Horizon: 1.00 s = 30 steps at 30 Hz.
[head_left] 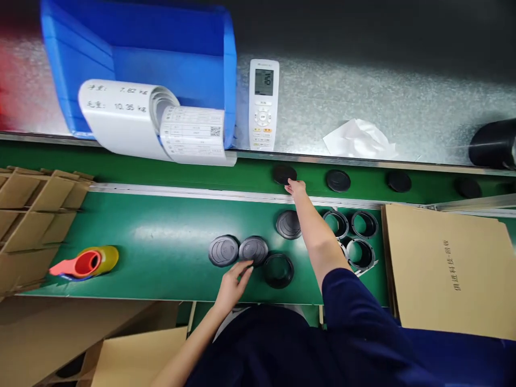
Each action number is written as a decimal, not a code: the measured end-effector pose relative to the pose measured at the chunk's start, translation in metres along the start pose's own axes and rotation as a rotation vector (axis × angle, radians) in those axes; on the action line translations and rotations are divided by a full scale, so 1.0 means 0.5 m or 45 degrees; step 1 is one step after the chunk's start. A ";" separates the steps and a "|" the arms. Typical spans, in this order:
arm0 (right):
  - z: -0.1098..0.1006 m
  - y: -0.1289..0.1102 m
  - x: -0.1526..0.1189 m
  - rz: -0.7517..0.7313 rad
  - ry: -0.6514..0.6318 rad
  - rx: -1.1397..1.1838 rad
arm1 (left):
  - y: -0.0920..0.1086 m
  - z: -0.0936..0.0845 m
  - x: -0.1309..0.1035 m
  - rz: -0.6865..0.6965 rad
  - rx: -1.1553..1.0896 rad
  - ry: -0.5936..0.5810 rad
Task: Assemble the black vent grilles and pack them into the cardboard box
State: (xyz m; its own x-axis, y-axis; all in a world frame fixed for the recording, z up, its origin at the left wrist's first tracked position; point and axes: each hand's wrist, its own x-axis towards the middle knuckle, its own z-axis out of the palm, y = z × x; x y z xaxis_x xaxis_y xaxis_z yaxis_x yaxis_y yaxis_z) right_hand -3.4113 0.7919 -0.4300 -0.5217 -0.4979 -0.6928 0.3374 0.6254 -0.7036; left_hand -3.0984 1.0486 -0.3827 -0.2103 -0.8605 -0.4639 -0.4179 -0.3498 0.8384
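Observation:
My right hand reaches forward over the green belt, with its fingertips closed at the near edge of a round black disc. My left hand is low over the green worktop, thumb and fingers apart. Its fingertips touch or nearly touch the near edge of a black disc with curved slat lines. A similar slatted disc lies to the left of that one, and another lies under my right forearm. Just right of my left hand stands an open black ring.
More black discs lie along the belt. Several black rings stand beside stacked cardboard. Tape rolls and cardboard dividers are left. The metal shelf holds a blue bin, label roll and remote control.

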 end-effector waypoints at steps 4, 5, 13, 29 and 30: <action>-0.004 0.096 -0.162 -0.021 -0.355 0.207 | 0.078 -0.003 0.071 -0.227 -0.812 0.212; -0.018 0.133 -0.216 -0.045 -0.501 0.272 | 0.100 -0.004 0.087 -0.269 -1.058 0.201; -0.201 0.293 -0.491 -0.611 -0.664 -0.036 | 0.212 0.055 0.067 -0.178 -1.639 -0.142; -0.465 0.264 -0.468 -1.195 -0.616 -0.463 | 0.273 0.265 -0.081 -0.375 -1.396 -0.527; -0.476 0.262 -0.474 -1.140 -0.611 -0.394 | 0.277 0.273 -0.085 -0.375 -1.397 -0.529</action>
State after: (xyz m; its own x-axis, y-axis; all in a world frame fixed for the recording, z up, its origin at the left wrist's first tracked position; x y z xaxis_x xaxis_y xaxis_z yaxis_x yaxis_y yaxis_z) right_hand -3.4299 1.1353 -0.3202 -0.0948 -0.9953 0.0202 -0.2662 0.0058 -0.9639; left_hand -3.2679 1.0871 -0.2860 -0.5852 -0.5812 -0.5655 0.4324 -0.8136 0.3888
